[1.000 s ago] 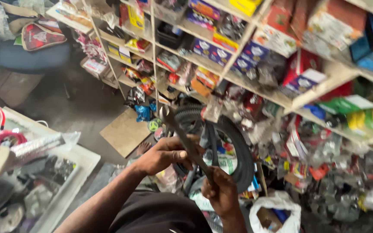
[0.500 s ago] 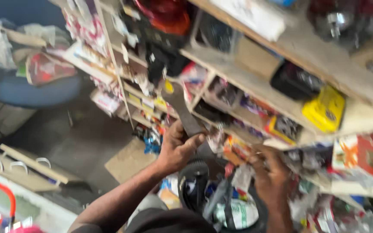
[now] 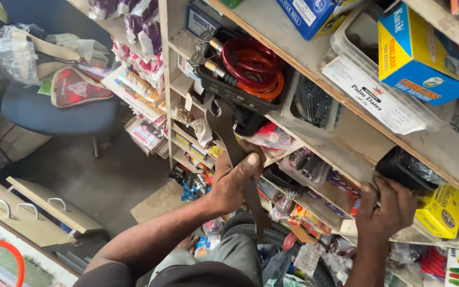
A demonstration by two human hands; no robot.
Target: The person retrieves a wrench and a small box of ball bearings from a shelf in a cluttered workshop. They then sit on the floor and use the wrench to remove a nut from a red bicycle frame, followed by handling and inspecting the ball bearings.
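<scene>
Left hand clenched round mid-shank of long grey flat steel wrench, jaw end up near black tray of red coiled cable locks. Looks heavy, stiff, prob. greasy; grip near middle for balance. Right hand grasping small black box on wooden shelf edge.

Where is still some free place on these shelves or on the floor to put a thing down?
Bare floor lies between the blue chair and the shelf unit. A bare shelf patch shows beside the clear tub, above the right hand. Crowded: the tray of red cable locks above the left hand holding the long wrench, and the small compartments below.
</scene>
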